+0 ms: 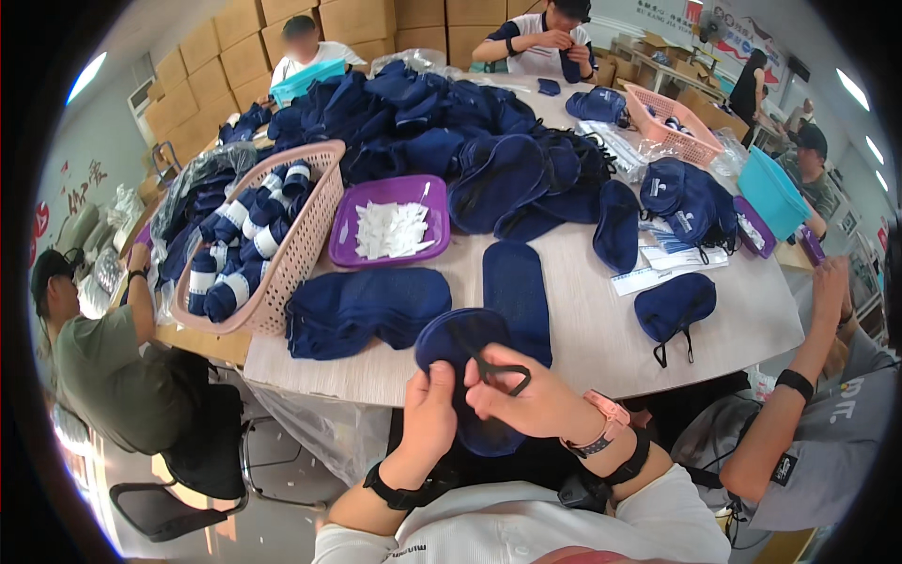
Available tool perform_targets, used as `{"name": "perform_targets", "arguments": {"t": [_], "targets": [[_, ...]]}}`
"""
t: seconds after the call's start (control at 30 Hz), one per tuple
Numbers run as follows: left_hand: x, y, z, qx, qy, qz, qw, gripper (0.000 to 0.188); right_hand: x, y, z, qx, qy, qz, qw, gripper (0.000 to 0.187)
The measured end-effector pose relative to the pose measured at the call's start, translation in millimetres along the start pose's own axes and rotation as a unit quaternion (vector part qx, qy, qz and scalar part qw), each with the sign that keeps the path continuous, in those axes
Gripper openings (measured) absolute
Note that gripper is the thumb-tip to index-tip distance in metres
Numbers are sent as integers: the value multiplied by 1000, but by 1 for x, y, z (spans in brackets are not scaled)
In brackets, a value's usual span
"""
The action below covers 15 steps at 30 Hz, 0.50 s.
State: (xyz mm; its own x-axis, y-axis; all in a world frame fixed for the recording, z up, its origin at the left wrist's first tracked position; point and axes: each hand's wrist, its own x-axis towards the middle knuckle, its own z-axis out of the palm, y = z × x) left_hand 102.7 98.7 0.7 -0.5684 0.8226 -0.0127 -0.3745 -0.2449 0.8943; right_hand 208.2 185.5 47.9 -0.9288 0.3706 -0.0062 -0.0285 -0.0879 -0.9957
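Observation:
Over the table's near edge, my left hand [428,414] is closed on a navy cloth slipper [460,336], thumb on top. My right hand [515,393] is closed at the slipper's right side on a black looped thing [505,368] that looks like a pair of scissors; its far end is blurred over the slipper. The slipper's lower part [490,438] shows below my hands. Just beyond lies a flat navy slipper [517,291]. A stack of navy slippers [368,310] is left of it.
A pink basket [299,249] holds rolled navy slippers with white bands. Beside it, a purple tray [340,246] holds white slips. A large navy heap [404,113] covers the far side. Navy pouches [675,303] and another pink basket [672,111] are at right. People sit around the table.

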Motion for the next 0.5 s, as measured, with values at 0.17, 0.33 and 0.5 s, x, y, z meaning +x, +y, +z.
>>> {"name": "perform_targets", "arguments": {"t": [0.17, 0.33, 0.5], "targets": [[13, 13, -4, -205, 52, -102, 972, 40, -14, -4, -9, 8, -304, 38, 952, 19], [29, 17, -24, -210, 59, -184, 958, 45, -23, -17, -7, -274, -295, -157, 902, 17], [25, 16, -3, -156, 31, -195, 968, 43, -20, -17, -3, -371, -94, -434, 816, 21]]}}
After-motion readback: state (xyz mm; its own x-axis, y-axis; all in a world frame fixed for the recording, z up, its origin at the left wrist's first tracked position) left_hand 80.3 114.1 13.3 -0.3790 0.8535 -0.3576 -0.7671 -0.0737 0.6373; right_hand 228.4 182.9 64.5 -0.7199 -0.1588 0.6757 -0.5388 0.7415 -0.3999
